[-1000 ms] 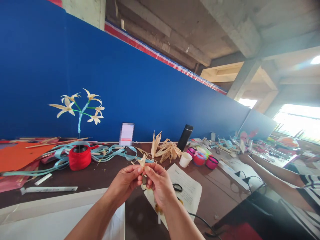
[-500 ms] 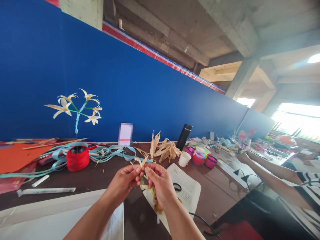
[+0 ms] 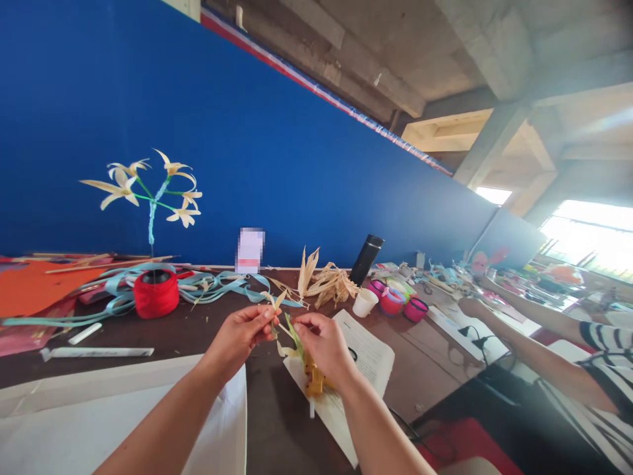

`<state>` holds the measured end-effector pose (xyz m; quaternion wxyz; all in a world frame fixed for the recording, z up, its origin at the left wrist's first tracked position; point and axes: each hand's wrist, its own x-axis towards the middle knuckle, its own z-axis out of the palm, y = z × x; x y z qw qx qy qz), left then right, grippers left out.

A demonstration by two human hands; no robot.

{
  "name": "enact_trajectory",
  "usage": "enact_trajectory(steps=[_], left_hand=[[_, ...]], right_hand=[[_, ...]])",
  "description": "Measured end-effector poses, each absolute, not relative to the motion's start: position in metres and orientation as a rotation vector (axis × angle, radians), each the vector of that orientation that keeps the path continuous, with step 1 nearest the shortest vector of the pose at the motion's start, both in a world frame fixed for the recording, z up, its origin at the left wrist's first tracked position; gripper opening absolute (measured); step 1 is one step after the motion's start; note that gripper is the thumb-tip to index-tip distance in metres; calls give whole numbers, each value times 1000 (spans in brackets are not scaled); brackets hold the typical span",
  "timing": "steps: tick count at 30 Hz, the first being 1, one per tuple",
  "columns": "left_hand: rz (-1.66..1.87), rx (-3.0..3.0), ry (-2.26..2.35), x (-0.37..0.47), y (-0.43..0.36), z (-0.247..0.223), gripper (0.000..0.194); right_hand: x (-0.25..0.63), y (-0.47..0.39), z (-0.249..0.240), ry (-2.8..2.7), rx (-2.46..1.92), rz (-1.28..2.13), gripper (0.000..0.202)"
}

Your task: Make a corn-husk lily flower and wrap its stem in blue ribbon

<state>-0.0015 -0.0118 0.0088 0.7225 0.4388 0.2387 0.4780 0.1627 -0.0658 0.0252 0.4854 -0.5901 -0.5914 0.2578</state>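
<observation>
My left hand (image 3: 248, 328) pinches a small pale flower (image 3: 275, 303) that looks made of dried corn husk, its petals pointing up. Close beside it, my right hand (image 3: 321, 343) has its thumb and fingers closed on a pale green strip (image 3: 295, 335). A gap separates the two hands. Beneath my right hand, partly hidden by it, lies a yellow glue gun (image 3: 314, 381) with a white stick end, on a printed paper sheet (image 3: 376, 353). Loose dried corn husks (image 3: 329, 284) lie just beyond my hands.
A branched stem of husk flowers (image 3: 153, 204) stands by a red roll (image 3: 155, 293) at left, among blue ribbons (image 3: 116, 303). A white board (image 3: 148, 409) lies front left. A white cup (image 3: 364, 302) and black bottle (image 3: 366, 259) stand behind. Another person's arms (image 3: 524, 359) reach in at right.
My hands have drawn apart; the left keeps the flower and the right has shifted slightly right with the green strip. More of the glue gun shows. The view has tilted down a little.
</observation>
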Motion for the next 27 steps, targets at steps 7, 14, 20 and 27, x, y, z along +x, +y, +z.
enact_trajectory(steps=[7,14,20,27], left_hand=[[1101,914,614,-4,-8,8,25],[1096,899,585,-3,-7,5,25],[1087,892,596,-3,-6,4,26],[1083,906,618,-2,-5,2,28]], right_hand=[[170,-63,22,-1792,-1898,270,18],[164,-56,11,-2047,-2169,176,20],[162,-56,10,-2065,-2149,197,16],[172,-52,6,-1838,-1830,394,12]])
